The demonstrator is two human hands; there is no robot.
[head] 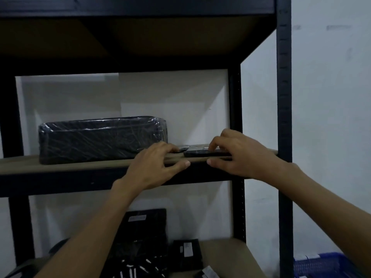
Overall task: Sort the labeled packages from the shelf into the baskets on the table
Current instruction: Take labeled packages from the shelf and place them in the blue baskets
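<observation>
A thin flat black package (197, 153) lies at the front right of the middle shelf board (80, 165). My right hand (239, 155) curls its fingers over the package's top, with the thumb under the board's edge. My left hand (156, 165) reaches onto the board just left of the package, fingers over a small dark item (183, 149) and thumb along the front edge. A large black box wrapped in clear film (100, 139) stands on the same shelf to the left.
Several black labeled packages (186, 253) sit on the lower shelf. A black metal upright (284, 117) frames the shelf on the right. The corner of a blue basket (321, 265) shows at bottom right, beside a white wall.
</observation>
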